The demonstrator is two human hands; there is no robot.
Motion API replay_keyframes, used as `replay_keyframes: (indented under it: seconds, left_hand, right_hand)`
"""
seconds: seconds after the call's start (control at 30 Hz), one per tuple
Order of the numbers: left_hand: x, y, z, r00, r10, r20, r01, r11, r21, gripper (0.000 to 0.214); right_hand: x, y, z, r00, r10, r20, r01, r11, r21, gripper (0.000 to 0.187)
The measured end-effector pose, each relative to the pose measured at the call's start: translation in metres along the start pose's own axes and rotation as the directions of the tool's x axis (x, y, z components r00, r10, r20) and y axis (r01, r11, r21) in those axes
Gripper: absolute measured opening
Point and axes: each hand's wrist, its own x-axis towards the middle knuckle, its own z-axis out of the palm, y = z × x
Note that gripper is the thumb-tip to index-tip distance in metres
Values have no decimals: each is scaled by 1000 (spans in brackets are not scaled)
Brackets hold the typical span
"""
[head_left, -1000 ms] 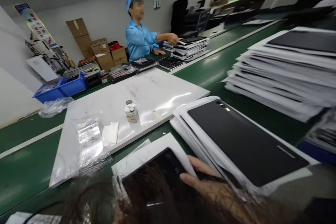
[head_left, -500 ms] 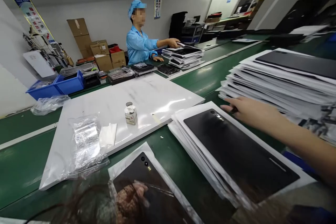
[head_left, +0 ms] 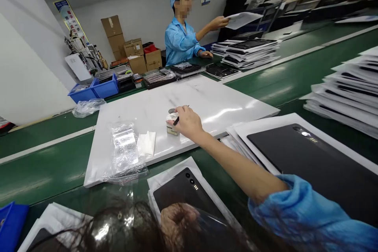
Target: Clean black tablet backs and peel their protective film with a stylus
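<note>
My right hand [head_left: 189, 123] is at a small boxed container [head_left: 172, 130] with white material on top and a round grey lid [head_left: 171, 111]. Its fingers are closed round a slim dark stick-like tool [head_left: 176, 121]; whether they also touch the container I cannot tell. Low in the view, my left hand [head_left: 177, 220] is curled over a black tablet [head_left: 184, 187] lying on white wrapping. A clear plastic film [head_left: 211, 220] runs from its fingers, partly hidden by blurred hair. To the right, another black tablet [head_left: 283, 149] lies on a white-wrapped stack.
A white board [head_left: 189, 94] carries a clear plastic bag [head_left: 125, 145] and folded white tissue [head_left: 147, 143]. White-wrapped sheets [head_left: 348, 90] pile up at right. Opposite, a co-worker [head_left: 181, 41] holds a white sheet [head_left: 243, 19]. Blue bins [head_left: 103, 88] stand at far left.
My right hand has moved left from beside the tall pile to the small container. The view has shifted right-to-left. The co-worker's hand has lifted a white sheet from the stack.
</note>
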Motion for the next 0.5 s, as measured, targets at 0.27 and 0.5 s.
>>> replay_keyframes:
  seconds: [0.27, 0.5]
  left_hand:
    - [-2, -5, 4, 991, -131, 5, 129, 968, -215, 29]
    - [-4, -4, 4, 993, -113, -19, 107, 978, -180, 27]
  right_hand:
    - [-3, 11, 13, 996, 85, -17, -84, 993, 82, 21]
    - [11, 25, 11, 999, 28, -42, -20, 983, 182, 20]
